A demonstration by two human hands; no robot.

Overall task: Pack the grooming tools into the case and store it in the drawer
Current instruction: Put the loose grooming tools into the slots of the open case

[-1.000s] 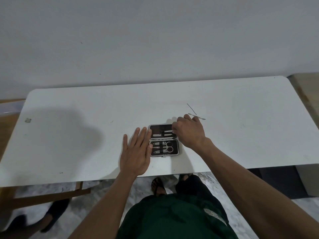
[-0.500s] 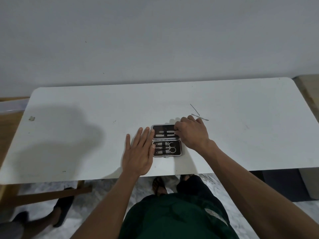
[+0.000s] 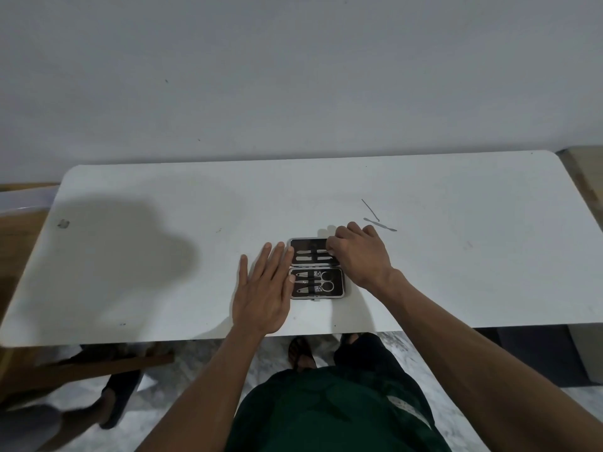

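While the case [image 3: 316, 268] lies open near the front edge of the white tabletop [image 3: 163, 256], the person is busy with the packing step. The left hand [image 3: 264, 288] lies flat beside the case with its fingers spread, and the fingertips touch the left rim to keep it from sliding. It holds nothing. The right hand [image 3: 359, 252] is curled over the right end of the far half of the case. Its fingertips are bent in close together, and it looks like they are pushing a tool into its slot, but I cannot tell if anything is pinched under them.

In the near half sit small scissors [image 3: 323, 282] and some clippers. Two thin tools are not packed yet: a flat metal stick [image 3: 380, 224] and a thin pick [image 3: 370, 209]. They lie on the tabletop just behind the right hand.

I think the next move is to reach back for one of those thin tools. They lie flat, so picking one up will need a careful pinch with the fingertips. No drawer is in sight.

Compared with a second ago, the right hand has crept a little further over the far half of the case. The left hand has stayed flat in its place, and the two loose tools have not moved.
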